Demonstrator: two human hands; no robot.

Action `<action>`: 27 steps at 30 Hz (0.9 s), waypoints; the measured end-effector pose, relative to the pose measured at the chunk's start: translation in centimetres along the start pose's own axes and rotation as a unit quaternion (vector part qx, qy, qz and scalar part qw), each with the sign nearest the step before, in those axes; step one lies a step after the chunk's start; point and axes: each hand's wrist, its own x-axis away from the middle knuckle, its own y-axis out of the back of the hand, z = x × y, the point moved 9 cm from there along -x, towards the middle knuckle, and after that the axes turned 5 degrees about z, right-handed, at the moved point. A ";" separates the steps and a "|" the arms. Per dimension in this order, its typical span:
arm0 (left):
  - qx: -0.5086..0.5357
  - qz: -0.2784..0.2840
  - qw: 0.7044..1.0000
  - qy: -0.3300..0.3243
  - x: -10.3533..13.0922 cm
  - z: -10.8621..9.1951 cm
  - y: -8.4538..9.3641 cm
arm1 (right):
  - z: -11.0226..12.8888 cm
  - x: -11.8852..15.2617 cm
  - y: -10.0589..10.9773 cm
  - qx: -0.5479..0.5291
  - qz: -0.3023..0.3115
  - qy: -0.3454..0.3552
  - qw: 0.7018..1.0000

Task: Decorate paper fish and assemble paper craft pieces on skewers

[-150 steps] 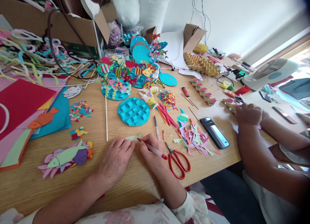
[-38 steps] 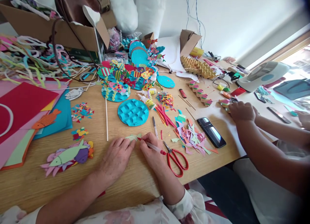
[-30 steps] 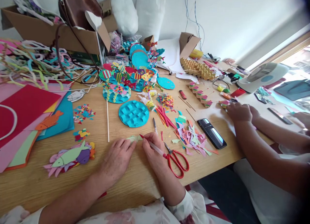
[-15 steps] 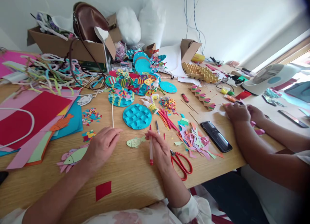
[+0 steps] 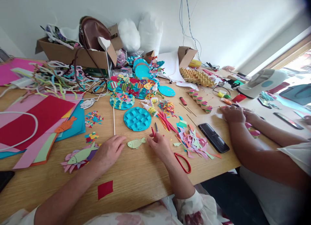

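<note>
My left hand (image 5: 109,152) rests on the table with its fingers together, near the lower end of a white stick (image 5: 114,121); whether anything is under the fingers is hidden. My right hand (image 5: 159,145) lies over a red pen (image 5: 153,131), its fingers bent down around it. Between the hands is a green paper fish (image 5: 136,143). A grey pen (image 5: 156,127) lies just beyond my right hand. Red-handled scissors (image 5: 183,162) are partly covered by my right wrist. Ahead sits a blue woven paper disc (image 5: 137,119).
Another person's hands (image 5: 234,114) work at the right, beyond a black phone (image 5: 213,137). Paper scraps (image 5: 193,140) lie right of centre. Coloured sheets (image 5: 36,124) cover the left side, and a red paper piece (image 5: 105,190) is near the front edge.
My right hand has turned palm down and lowered over the red pen, which was upright along the fingers before. My left hand's fingers have spread forward slightly. The view has shifted a little.
</note>
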 end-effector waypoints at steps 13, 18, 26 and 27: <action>0.077 0.010 0.997 0.020 -1.0 -0.9 -0.9 | 1.3 -0.4 -2.6 -0.009 0.077 0.008 0.997; 0.191 -0.085 0.975 0.070 -0.6 0.5 1.8 | 2.7 0.6 -3.2 -0.180 0.133 0.011 0.975; 0.379 0.019 0.909 0.172 0.5 -0.4 1.2 | 3.5 1.6 -4.4 -0.215 0.172 -0.006 0.961; 0.384 0.021 0.905 0.181 0.5 -0.3 0.9 | 3.5 1.7 -4.6 -0.212 0.175 -0.007 0.961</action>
